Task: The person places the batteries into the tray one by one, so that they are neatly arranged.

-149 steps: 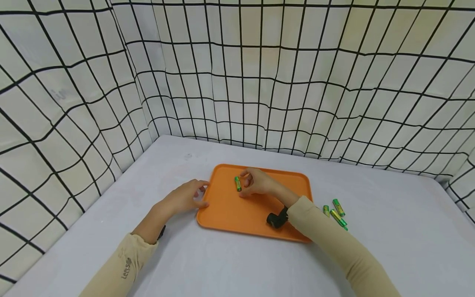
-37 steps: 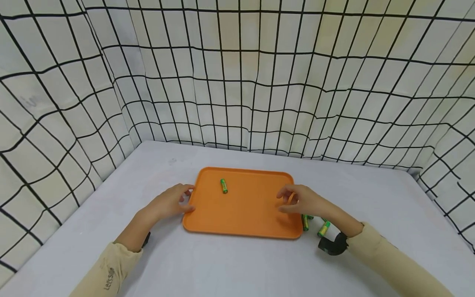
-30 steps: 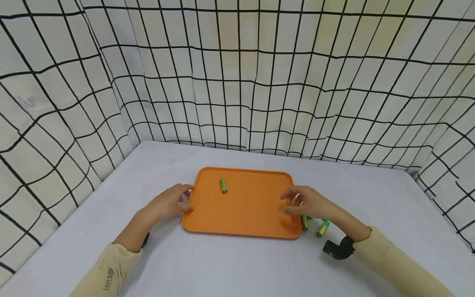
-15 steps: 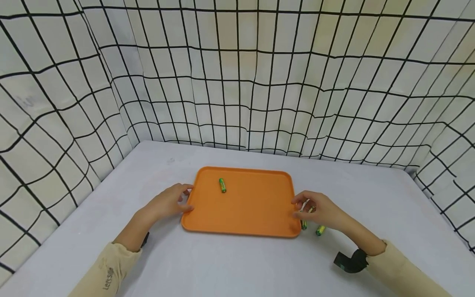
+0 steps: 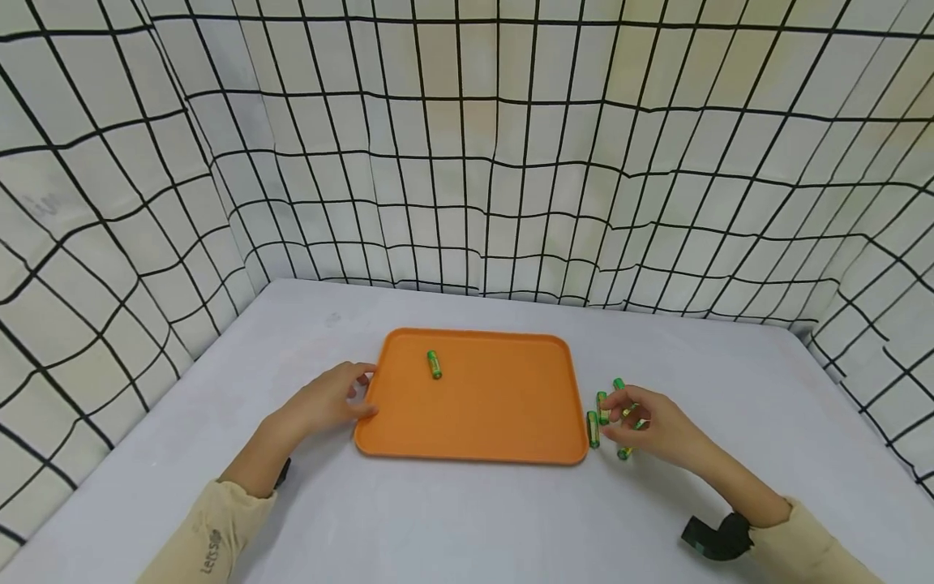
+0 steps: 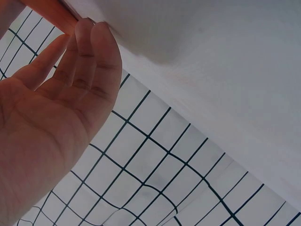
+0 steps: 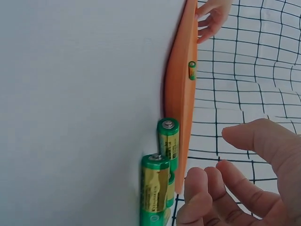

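Note:
An orange tray (image 5: 474, 405) lies on the white table, with one green-and-gold battery (image 5: 434, 365) toward its far left. At the tray's left edge, my left hand (image 5: 330, 397) rests its fingertips and thumb against the rim; the left wrist view shows these fingers (image 6: 106, 52) nearly straight. To the right of the tray my right hand (image 5: 660, 428) hovers over several loose batteries, partly covering them. Its thumb and fingers are spread apart with nothing gripped between them. The nearest battery (image 5: 593, 430) lies alongside the tray's right edge, and another battery (image 5: 602, 407) is close to my fingertips.
Black netting (image 5: 467, 162) over white sheeting rises behind and beside the table. The white tabletop (image 5: 452, 519) extends in front of the tray. A black wrist camera (image 5: 718, 538) sticks out below my right wrist.
My right hand set a battery on the tray, let it go, and moved right and nearer, off the tray to over the loose batteries. My left hand stays at the tray's left rim.

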A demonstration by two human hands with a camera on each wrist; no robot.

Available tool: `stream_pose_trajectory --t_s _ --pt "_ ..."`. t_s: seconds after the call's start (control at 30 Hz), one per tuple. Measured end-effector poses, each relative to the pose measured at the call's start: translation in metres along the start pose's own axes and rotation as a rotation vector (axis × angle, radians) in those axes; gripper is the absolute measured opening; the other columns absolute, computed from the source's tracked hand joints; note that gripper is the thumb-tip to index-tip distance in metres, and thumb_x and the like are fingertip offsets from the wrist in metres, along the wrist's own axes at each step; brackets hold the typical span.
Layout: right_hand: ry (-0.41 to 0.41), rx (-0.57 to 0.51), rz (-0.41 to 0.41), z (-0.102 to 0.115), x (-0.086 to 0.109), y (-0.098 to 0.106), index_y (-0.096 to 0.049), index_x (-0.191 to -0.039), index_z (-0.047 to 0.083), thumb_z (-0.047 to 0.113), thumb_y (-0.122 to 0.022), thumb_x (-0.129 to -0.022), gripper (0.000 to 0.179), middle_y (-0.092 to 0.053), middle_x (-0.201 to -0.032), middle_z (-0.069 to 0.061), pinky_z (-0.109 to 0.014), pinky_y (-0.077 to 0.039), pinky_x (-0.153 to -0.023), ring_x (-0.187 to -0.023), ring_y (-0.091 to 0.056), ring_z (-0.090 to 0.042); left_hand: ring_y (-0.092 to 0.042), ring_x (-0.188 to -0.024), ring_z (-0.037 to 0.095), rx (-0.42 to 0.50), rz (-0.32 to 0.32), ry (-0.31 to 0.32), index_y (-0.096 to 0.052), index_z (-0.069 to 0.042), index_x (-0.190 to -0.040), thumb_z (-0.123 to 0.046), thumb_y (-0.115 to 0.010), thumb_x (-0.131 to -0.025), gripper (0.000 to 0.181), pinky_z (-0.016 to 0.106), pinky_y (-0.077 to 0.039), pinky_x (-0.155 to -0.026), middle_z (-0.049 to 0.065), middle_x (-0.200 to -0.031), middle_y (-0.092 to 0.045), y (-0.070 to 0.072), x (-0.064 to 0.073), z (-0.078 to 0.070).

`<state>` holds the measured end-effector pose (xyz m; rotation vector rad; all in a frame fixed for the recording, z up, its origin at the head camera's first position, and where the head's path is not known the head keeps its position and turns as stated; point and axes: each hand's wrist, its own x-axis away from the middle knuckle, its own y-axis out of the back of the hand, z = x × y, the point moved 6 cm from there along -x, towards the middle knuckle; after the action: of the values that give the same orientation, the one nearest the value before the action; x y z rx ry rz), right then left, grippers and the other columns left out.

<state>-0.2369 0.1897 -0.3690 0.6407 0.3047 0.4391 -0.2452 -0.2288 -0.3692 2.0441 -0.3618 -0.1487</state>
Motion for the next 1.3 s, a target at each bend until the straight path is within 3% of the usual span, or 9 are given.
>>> stream_pose_trajectory --t_s 0.3,0.5,0.73,0.9,1.3 --pt "-0.033 -0.013 -0.053 -0.013 0.015 0.005 -0.061 -0.101 -0.002 0.007 -0.074 -0.084 0.023 -0.056 -0.084 -0.003 -0.022 -0.044 -0.058 -0.071 -0.055 -0.006 -0.058 -0.097 0.031 0.006 0.012 0.009 -0.046 0.007 -0.136 -0.025 -0.076 -0.085 0.067 0.049 -0.048 -0.085 0.018 -0.113 -0.058 -0.001 0.001 0.002" --pt "-0.067 0.015 -0.107 -0.020 0.022 0.009 -0.059 -0.103 -0.003 0.007 -0.077 -0.081 0.030 -0.056 -0.087 -0.006 -0.022 -0.045 -0.058 -0.071 -0.054 -0.005 -0.057 -0.099 0.031 0.013 0.017 0.014 -0.046 0.007 -0.136 -0.024 -0.076 -0.085 0.067 0.049 -0.048 -0.087 0.018 -0.114 -0.058 -0.004 0.001 0.003" --pt "-0.194 0.062 -0.152 -0.029 0.030 0.013 -0.052 -0.107 -0.004 0.013 -0.080 -0.079 0.043 -0.052 -0.089 -0.008 -0.023 -0.046 -0.059 -0.073 -0.053 -0.009 -0.057 -0.098 0.030 0.007 0.007 0.004 -0.047 0.007 -0.136 -0.023 -0.075 -0.086 0.066 0.049 -0.048 -0.086 0.017 -0.114 -0.059 -0.002 -0.002 0.004" --pt "-0.300 0.109 -0.143 -0.033 0.034 0.011 -0.050 -0.106 -0.003 0.020 -0.080 -0.079 0.047 -0.049 -0.085 -0.005 -0.023 -0.043 -0.059 -0.073 -0.049 -0.012 -0.056 -0.097 0.030 0.004 0.002 -0.001 -0.047 0.007 -0.136 -0.023 -0.075 -0.086 0.065 0.049 -0.048 -0.086 0.018 -0.113 -0.059 0.000 -0.002 0.002" --pt "-0.351 0.187 -0.110 -0.032 0.032 0.004 -0.053 -0.106 -0.008 0.030 -0.083 -0.076 0.057 -0.051 -0.087 -0.008 -0.023 -0.040 -0.061 -0.076 -0.046 -0.017 -0.057 -0.099 0.031 0.000 0.017 0.018 -0.046 0.007 -0.137 -0.024 -0.075 -0.086 0.066 0.050 -0.048 -0.087 0.019 -0.115 -0.058 0.000 -0.003 0.002"
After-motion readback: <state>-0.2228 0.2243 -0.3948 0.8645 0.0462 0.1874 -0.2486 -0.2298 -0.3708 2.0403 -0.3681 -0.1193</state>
